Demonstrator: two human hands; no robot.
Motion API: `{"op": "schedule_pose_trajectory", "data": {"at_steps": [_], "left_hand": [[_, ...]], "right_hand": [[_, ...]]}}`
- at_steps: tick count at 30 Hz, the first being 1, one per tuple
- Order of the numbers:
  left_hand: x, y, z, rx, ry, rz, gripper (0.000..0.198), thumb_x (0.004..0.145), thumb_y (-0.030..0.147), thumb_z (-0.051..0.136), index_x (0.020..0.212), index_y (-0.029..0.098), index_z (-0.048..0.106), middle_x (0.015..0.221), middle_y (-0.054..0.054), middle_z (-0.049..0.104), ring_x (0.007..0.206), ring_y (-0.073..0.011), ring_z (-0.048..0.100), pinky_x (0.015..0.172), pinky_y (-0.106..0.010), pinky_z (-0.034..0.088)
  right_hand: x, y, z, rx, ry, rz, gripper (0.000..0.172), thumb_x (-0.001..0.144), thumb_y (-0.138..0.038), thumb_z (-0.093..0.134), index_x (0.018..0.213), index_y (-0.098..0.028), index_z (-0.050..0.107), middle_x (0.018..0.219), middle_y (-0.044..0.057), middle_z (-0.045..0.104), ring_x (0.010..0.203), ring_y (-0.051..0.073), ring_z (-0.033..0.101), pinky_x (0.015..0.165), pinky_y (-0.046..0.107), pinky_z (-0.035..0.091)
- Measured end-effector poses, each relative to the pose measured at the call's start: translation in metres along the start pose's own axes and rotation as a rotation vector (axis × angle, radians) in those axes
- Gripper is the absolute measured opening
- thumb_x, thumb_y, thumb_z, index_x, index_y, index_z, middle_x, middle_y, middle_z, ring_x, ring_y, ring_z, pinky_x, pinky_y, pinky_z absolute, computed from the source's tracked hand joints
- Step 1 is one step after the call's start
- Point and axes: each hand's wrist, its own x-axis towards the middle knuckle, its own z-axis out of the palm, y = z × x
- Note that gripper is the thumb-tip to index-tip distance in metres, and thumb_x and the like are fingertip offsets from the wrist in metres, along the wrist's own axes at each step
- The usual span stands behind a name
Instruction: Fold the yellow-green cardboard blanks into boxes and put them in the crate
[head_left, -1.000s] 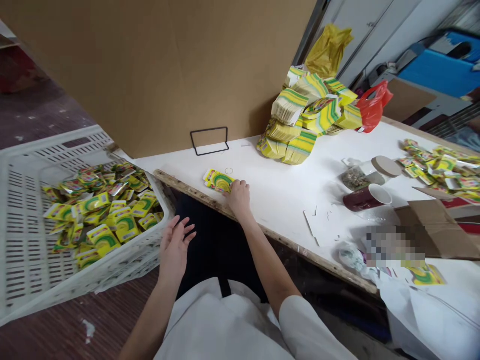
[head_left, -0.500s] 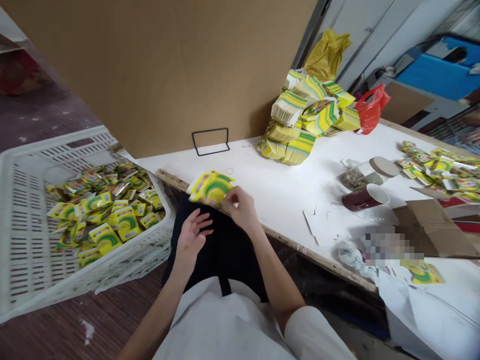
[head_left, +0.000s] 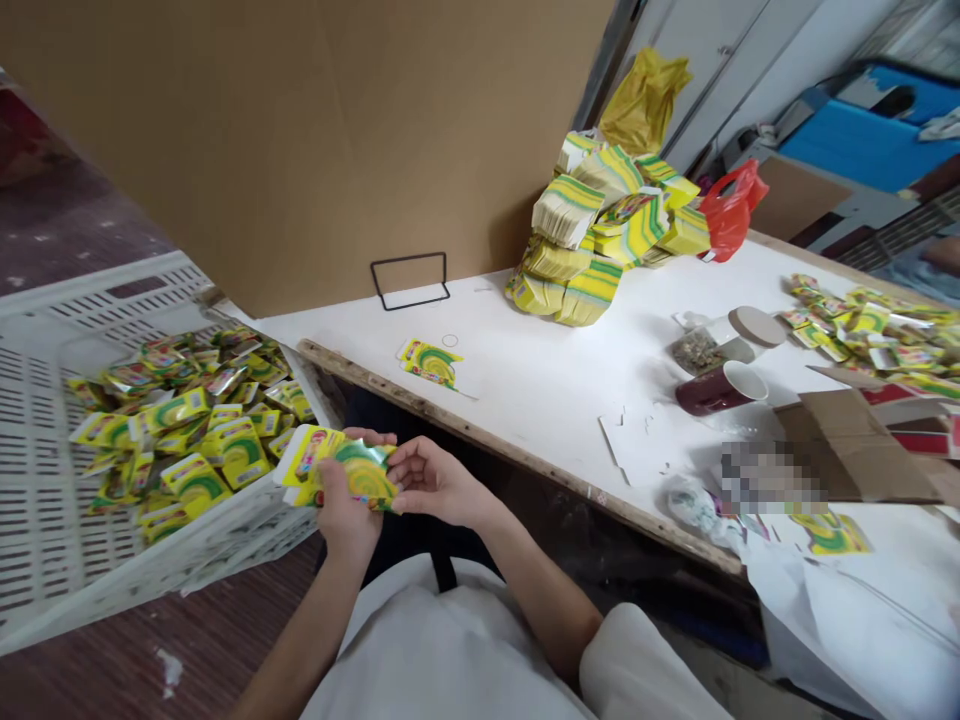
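A yellow-and-green packet point(head_left: 351, 470) is held in front of the person's lap, below the near edge of the surface point(head_left: 555, 385) and just beside the white crate point(head_left: 45, 560). The left hand point(head_left: 343, 515) has its grip closed round the packet's lower part, thumb across the printed face, while the right hand point(head_left: 435, 482) pinches the packet's right edge between its fingertips, so both grips are closed on the same packet. The crate to the left holds a loose pile of similar packets point(head_left: 187, 420). On the surface, near its front edge, lies a single flat card point(head_left: 431, 362) in the same colours, and behind it a black wire stand point(head_left: 409, 281) sits against the brown board point(head_left: 337, 130). Farther right a heap of bundled cards point(head_left: 600, 240) is stacked, with a red bag point(head_left: 727, 210) touching it. A maroon mug point(head_left: 716, 388) lies on its side, well apart from the hands.
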Motion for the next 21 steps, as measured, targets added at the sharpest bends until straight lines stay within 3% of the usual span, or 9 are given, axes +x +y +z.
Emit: {"op": "schedule_pose_trajectory", "data": {"at_steps": [3,6,8,10,13,16,18,21], "left_hand": [[0.004,0.001,0.001,-0.086,0.056,-0.082,0.06,0.061,0.074,0.077,0.077,0.019,0.06,0.066,0.002,0.054,0.062,-0.0128,0.054,0.061,-0.025,0.051],[0.005,-0.001,-0.002,0.006,0.078,-0.146,0.067,0.058,0.082,0.072,0.078,0.019,0.059,0.07,0.002,0.055,0.062,-0.0122,0.052,0.057,-0.023,0.047],[0.005,-0.002,-0.007,0.132,0.006,-0.146,0.065,0.061,0.08,0.072,0.085,0.02,0.062,0.08,-0.001,0.061,0.069,-0.0138,0.057,0.06,-0.023,0.049],[0.005,-0.002,-0.013,0.27,-0.075,-0.103,0.053,0.066,0.066,0.079,0.091,0.021,0.065,0.086,-0.001,0.064,0.074,-0.0142,0.06,0.066,-0.023,0.05],[0.005,-0.004,-0.018,0.364,-0.065,-0.051,0.037,0.069,0.047,0.084,0.089,0.02,0.068,0.086,-0.001,0.069,0.074,-0.0145,0.062,0.069,-0.024,0.052],[0.005,-0.002,-0.019,0.317,-0.017,-0.06,0.036,0.067,0.046,0.085,0.084,0.018,0.07,0.083,-0.001,0.072,0.074,-0.0172,0.066,0.071,-0.029,0.055],[0.007,0.004,-0.02,0.275,-0.047,-0.065,0.039,0.07,0.053,0.083,0.084,0.018,0.071,0.086,-0.003,0.073,0.08,-0.0199,0.069,0.076,-0.032,0.057],[0.013,0.021,-0.023,0.278,-0.159,-0.014,0.051,0.08,0.065,0.068,0.106,0.021,0.072,0.11,-0.008,0.073,0.105,-0.0239,0.068,0.093,-0.038,0.055]], "right_hand": [[-0.001,0.005,0.009,-0.191,0.036,-0.053,0.07,0.06,-0.051,0.091,0.11,-0.023,0.052,0.092,-0.002,0.057,0.077,0.012,0.054,0.069,0.025,0.046],[-0.001,0.006,0.011,-0.394,0.196,-0.083,0.066,0.062,-0.05,0.09,0.112,-0.023,0.056,0.088,-0.003,0.056,0.072,0.011,0.05,0.066,0.025,0.044],[-0.001,0.005,0.006,-0.397,0.285,-0.092,0.058,0.068,-0.051,0.086,0.108,-0.022,0.058,0.081,-0.005,0.055,0.066,0.01,0.047,0.062,0.024,0.041],[-0.001,0.003,0.0,-0.342,0.31,-0.103,0.052,0.073,-0.053,0.082,0.105,-0.021,0.058,0.079,-0.004,0.057,0.064,0.011,0.048,0.06,0.024,0.041],[-0.003,-0.001,-0.005,-0.335,0.315,-0.095,0.04,0.079,-0.052,0.075,0.098,-0.02,0.062,0.081,-0.001,0.064,0.067,0.012,0.055,0.062,0.025,0.045],[-0.008,-0.012,-0.01,-0.463,0.36,-0.136,0.026,0.087,-0.045,0.067,0.091,-0.02,0.07,0.08,0.001,0.068,0.069,0.015,0.06,0.063,0.026,0.048],[-0.012,-0.024,-0.016,-0.61,0.4,-0.226,0.021,0.092,-0.036,0.061,0.098,-0.022,0.075,0.088,0.004,0.073,0.078,0.018,0.064,0.07,0.03,0.051],[-0.021,-0.046,-0.026,-0.97,0.491,-0.381,0.026,0.097,-0.023,0.054,0.105,-0.027,0.078,0.096,0.006,0.074,0.091,0.022,0.062,0.083,0.036,0.05]]}}
